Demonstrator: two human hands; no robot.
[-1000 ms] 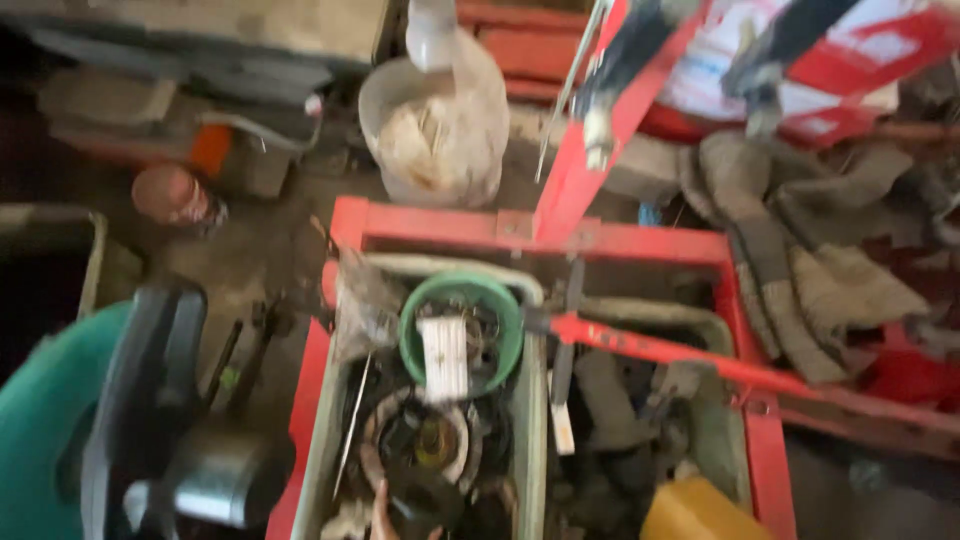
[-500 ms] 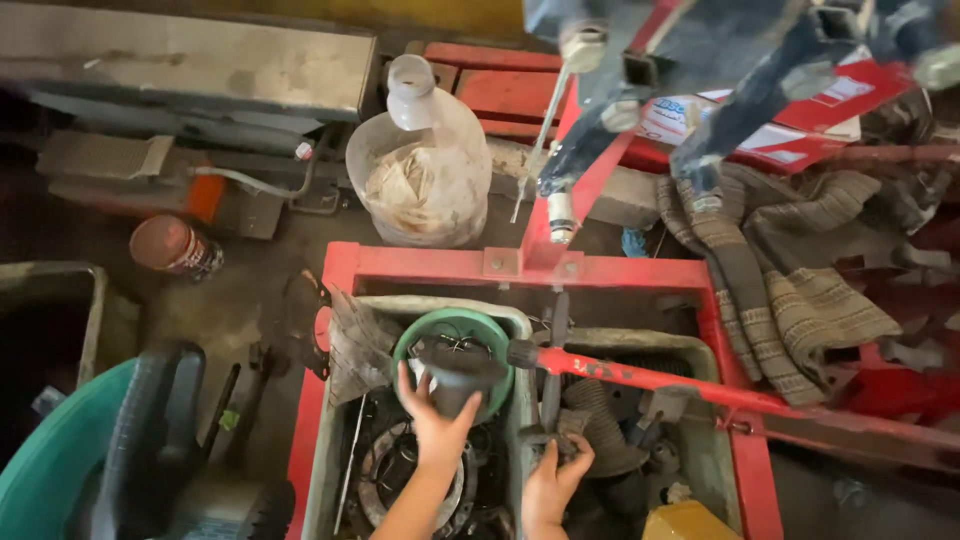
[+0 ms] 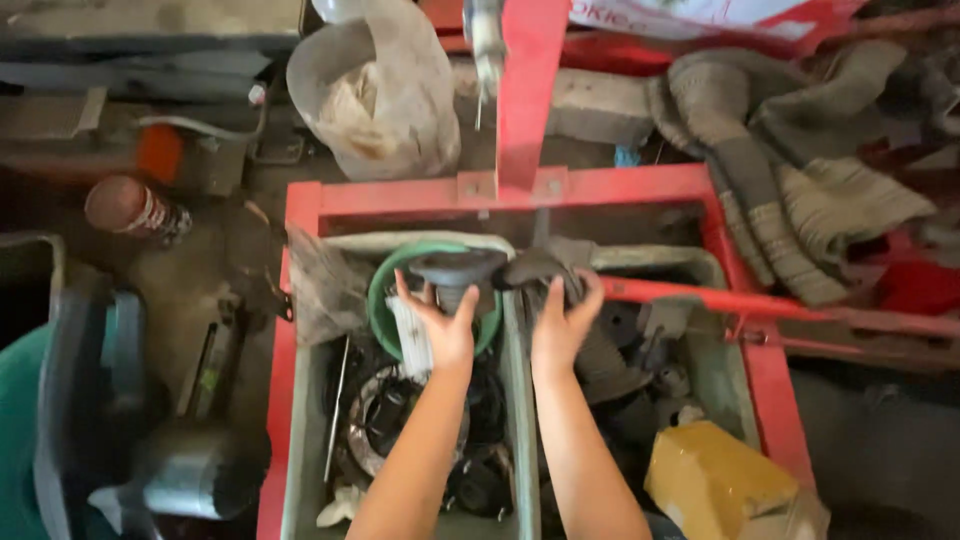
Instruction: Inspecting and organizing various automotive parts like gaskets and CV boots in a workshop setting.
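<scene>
My left hand grips the stem of a dark mushroom-shaped metal part, holding it over a green round tub in the left grey bin. Just to its right, my right hand closes its fingers over a dark curved rubber piece at the top of the right grey bin. Both bins sit inside a red metal frame and are full of dark greasy parts, rings and hoses. A white ribbed piece lies beside my left wrist.
A red post rises from the frame's far side, and a red bar crosses the right bin. A cloudy plastic jug, a rusty can, grey striped cloth, a yellow box and a teal tub surround it.
No hands were in view a second ago. Both have reached into the bins; the left lifted the mushroom-shaped part toward the far rim, and the right moved up onto the rubber piece.
</scene>
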